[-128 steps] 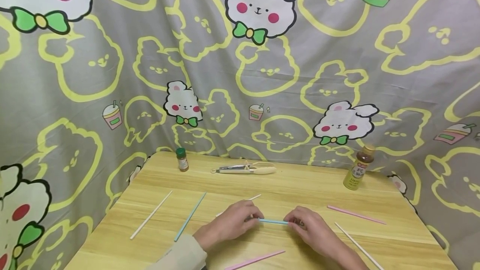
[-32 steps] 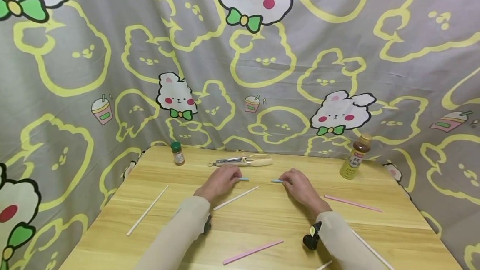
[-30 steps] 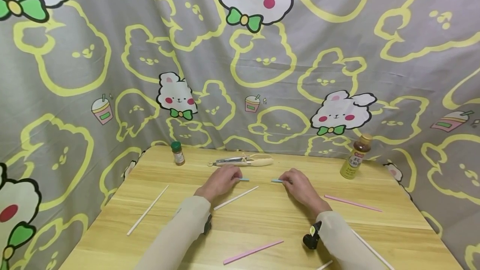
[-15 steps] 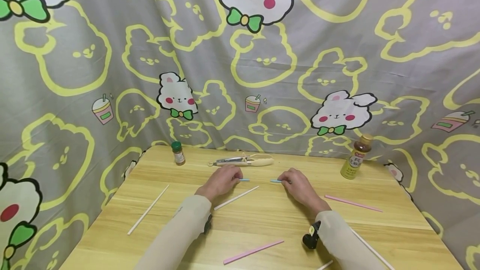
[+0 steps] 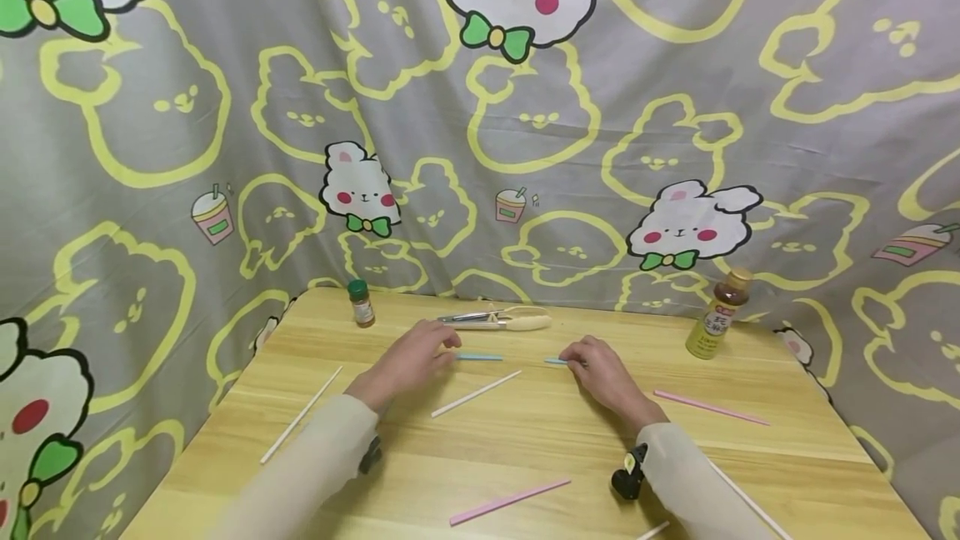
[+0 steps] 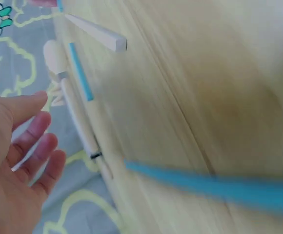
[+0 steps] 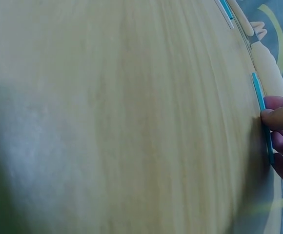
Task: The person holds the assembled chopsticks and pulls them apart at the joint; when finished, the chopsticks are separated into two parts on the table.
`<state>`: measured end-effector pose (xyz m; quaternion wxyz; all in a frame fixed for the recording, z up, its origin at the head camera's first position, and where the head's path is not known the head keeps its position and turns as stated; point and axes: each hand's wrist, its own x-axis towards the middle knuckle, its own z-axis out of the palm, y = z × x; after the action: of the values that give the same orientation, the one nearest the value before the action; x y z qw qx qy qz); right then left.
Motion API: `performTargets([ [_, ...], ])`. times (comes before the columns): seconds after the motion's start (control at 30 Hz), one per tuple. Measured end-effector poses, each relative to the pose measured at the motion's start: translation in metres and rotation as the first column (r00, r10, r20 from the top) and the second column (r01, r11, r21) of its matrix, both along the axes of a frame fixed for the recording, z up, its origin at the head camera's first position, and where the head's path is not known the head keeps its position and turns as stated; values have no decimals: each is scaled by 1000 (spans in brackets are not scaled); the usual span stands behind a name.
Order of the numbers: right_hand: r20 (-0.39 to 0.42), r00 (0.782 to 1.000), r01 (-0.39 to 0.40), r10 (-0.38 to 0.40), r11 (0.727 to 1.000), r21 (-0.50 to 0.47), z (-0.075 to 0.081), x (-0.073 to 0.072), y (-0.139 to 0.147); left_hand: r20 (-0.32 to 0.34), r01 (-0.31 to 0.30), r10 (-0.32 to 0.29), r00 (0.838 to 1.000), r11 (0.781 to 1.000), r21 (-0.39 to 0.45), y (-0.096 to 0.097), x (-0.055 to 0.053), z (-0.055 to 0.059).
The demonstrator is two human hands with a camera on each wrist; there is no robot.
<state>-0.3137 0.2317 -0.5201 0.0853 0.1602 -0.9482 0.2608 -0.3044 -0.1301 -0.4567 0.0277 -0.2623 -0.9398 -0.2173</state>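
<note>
1. Cloth (image 5: pixel 540 123), printed with cartoon animals, is hung behind the wooden table (image 5: pixel 555 432).
2. The left hand (image 5: pixel 412 361) is held loosely spread, thumb apart from the fingers.
3. By the right hand (image 5: pixel 609 377), a blue stick (image 7: pixel 267 139) is pinched between thumb and fingers.
4. Tongs (image 5: pixel 491 326) are laid along the table's back.
5. Another blue stick (image 5: pixel 480 357) is laid in front of them, just beside the left hand.
</note>
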Motion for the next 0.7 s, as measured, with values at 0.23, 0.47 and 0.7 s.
performTargets([
  [0.23, 22, 1000, 7, -7, 1000, -2, 0, -1, 0, 26, -88, 87, 996, 995, 38, -45, 38, 5],
  [0.47, 4, 1000, -2, 2, 1000, -20, -1, 0, 1, 133, -242, 233, 963, 969, 51, -76, 72, -12],
  [0.7, 2, 1000, 6, -6, 1000, -16, -3, 0, 2, 162, -293, 284, 945, 956, 35, -86, 92, -24],
])
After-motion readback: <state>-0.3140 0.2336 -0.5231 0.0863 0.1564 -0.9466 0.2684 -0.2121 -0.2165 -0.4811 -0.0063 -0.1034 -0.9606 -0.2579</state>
